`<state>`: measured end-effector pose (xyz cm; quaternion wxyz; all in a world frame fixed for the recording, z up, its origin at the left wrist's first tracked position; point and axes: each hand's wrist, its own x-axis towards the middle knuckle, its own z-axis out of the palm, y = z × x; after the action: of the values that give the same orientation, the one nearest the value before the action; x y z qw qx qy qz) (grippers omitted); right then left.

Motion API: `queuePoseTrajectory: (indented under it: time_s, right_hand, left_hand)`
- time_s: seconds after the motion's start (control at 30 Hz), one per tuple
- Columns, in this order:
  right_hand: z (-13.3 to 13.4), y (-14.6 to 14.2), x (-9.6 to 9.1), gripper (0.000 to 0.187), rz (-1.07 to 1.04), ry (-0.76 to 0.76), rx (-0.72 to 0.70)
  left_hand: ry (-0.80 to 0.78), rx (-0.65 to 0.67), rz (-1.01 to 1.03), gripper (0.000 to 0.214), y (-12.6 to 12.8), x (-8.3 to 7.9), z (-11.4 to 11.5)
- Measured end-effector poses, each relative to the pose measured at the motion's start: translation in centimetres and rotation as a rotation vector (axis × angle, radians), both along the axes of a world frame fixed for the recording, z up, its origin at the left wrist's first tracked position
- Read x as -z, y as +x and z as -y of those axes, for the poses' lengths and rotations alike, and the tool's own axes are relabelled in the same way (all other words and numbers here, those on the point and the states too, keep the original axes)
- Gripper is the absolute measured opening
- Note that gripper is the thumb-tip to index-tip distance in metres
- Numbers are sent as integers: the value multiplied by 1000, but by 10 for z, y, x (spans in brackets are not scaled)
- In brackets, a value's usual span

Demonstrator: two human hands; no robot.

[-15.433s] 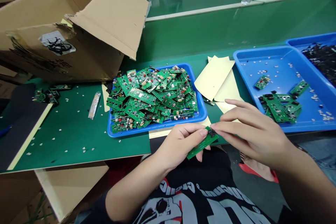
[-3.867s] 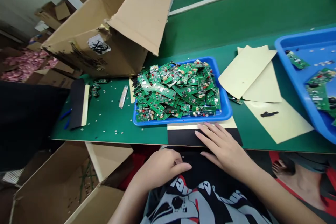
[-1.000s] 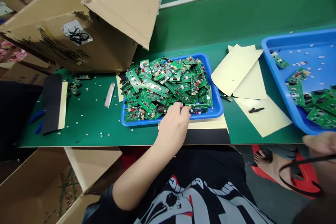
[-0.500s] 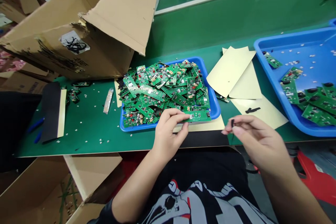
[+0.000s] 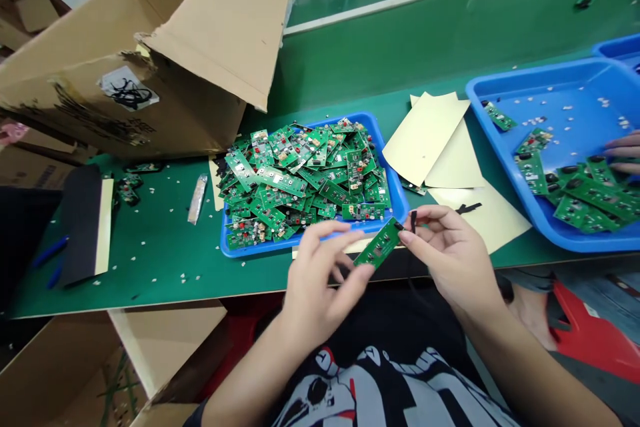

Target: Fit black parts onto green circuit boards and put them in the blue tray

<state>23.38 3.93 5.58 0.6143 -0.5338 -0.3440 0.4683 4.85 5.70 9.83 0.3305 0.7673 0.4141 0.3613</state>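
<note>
My left hand (image 5: 320,280) pinches the near end of a small green circuit board (image 5: 379,244) just in front of the table edge. My right hand (image 5: 453,250) pinches a thin black strip (image 5: 413,220) at the board's far end. Behind the hands a blue tray (image 5: 395,197) is heaped with several green circuit boards (image 5: 300,177). A second blue tray (image 5: 550,107) at the right holds more boards (image 5: 575,190).
A torn cardboard box (image 5: 150,60) lies on its side at the back left. Yellow paper sheets (image 5: 440,143) lie between the trays. Another person's fingers (image 5: 625,150) reach into the right tray. A black-and-yellow sheet (image 5: 85,223) sits far left. Open cartons stand under the table.
My left hand has lifted one board off the heap and brought it toward me. My right hand has come in with the black strip to meet the board's end.
</note>
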Motion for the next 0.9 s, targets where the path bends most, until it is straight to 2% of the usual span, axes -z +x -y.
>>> queuePoseTrajectory:
  time_s: [0.07,0.17,0.27,0.4,0.57,0.9]
  right_hand:
    - [2,-2,-5,23,33,6,-39]
    - [5,-6,-10,18,101,40,-129]
    - [7,-6,-13,10,234,54,-160]
    - [7,-1,-17,10,448,92,-161]
    - [2,-2,-22,11,711,194,-110]
    - [-2,-2,-26,23,951,326,-131]
  left_hand:
    - [-241,1,20,32,2,-6,-8]
    - [-571,106,73,30,8,-11,-17]
    - [-734,109,209,23,13,-11,-19]
    - [-894,178,379,34,14,-9,-16]
    - [-895,169,429,43,14,-8,-10]
    - [-849,182,431,46,13,-4,-8]
